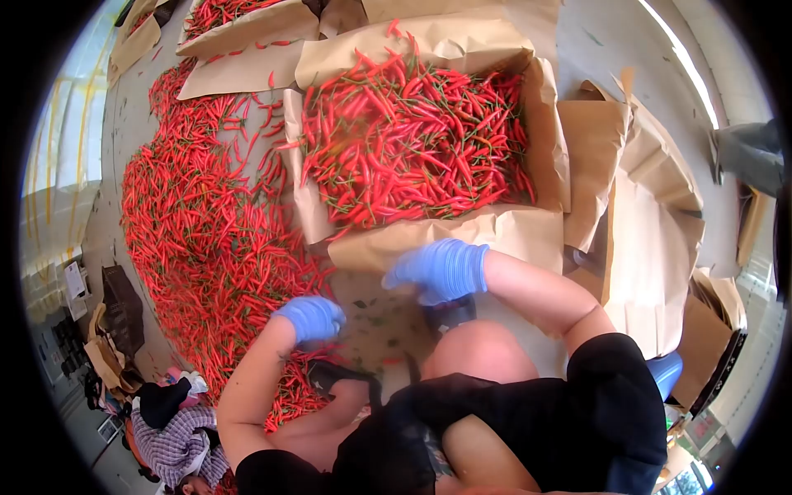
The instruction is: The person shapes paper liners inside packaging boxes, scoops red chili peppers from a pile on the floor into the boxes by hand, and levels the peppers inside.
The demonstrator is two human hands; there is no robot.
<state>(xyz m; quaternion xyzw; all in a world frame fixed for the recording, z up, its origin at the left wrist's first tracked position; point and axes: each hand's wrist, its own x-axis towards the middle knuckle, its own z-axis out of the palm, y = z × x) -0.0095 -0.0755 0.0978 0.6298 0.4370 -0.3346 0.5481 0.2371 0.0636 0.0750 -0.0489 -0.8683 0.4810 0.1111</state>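
A large heap of red chili peppers point(210, 214) with green stems covers the floor on the left. My left hand point(311, 319), in a blue glove, is closed at the heap's right edge; whatever its curled fingers hold is hidden. Above the middle of my body, my right hand point(441, 270), also blue-gloved, is smeared by motion, and its fingers cannot be made out. It is just in front of the near flap of a paper-lined box point(549, 136). Red chili peppers point(421, 140) fill that box, some blurred at its left side.
Another paper-lined box point(247, 25) holding chilies stands at the top left. Brown paper and open cartons point(648, 239) lie on the right. A person in a checkered shirt point(181, 437) is at the lower left. Scattered leaves point(375, 318) lie on the floor between my hands.
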